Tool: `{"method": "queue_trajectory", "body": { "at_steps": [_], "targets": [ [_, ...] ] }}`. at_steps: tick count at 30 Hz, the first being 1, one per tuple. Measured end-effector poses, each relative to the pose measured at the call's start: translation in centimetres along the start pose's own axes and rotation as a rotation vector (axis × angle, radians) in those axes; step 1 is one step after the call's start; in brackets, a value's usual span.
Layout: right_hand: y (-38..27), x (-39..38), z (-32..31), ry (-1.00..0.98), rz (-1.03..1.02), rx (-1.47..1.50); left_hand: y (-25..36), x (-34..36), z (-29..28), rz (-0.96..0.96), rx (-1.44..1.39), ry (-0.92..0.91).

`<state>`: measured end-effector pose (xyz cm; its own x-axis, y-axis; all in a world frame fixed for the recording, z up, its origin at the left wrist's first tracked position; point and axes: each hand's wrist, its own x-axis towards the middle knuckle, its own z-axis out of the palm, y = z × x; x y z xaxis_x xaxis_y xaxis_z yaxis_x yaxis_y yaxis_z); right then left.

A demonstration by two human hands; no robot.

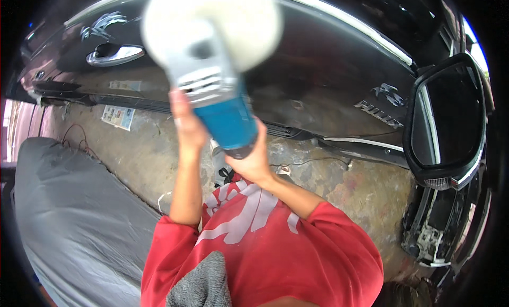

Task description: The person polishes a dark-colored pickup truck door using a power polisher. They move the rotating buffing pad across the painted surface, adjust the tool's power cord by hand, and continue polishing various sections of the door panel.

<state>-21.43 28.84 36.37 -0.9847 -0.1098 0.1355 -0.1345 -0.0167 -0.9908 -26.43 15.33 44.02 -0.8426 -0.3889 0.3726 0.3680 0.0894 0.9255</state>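
Both my hands are closed on a car polisher [225, 121] with a blue body and a silver-grey head. My left hand [189, 124] grips its left side, just below the head; some fingers are hidden. Around the dark rear end of the body wraps my right hand [254, 161]. The round cream-white pad [254, 26] at the far end is smeared by motion. It is over the upper part of a glossy black car door [323, 68], and I cannot tell whether it presses on the paint. Left of the pad is a chrome door handle [124, 56].
A wing mirror [448, 116] juts out at the right. Grey sheeting covers something bulky [79, 201] at the left. A thin cable [313, 162] lies on the stained floor [339, 185], with printed paper [117, 117] near the car. A grey towel [204, 283] hangs over my red shirt.
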Motion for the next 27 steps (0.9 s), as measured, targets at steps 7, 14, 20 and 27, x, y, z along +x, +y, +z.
{"method": "queue_trajectory", "body": {
  "at_steps": [7,14,20,27],
  "targets": [
    [-0.4,1.3,-0.1,-0.259,0.108,-0.231,-3.4,-1.3,-3.6,-0.165,-0.318,0.327],
    [-2.6,-1.0,-9.0,-0.323,0.28,-0.576,-7.2,-9.9,2.2,-0.345,-0.46,0.367],
    [-10.2,3.2,-8.1,-0.431,0.09,-0.583,0.2,-3.1,1.5,-0.255,-0.509,0.213],
    [-11.0,4.8,-10.1,-0.586,-0.062,-0.465,1.7,-2.0,2.2,-0.232,-0.547,0.267]
  ]
}}
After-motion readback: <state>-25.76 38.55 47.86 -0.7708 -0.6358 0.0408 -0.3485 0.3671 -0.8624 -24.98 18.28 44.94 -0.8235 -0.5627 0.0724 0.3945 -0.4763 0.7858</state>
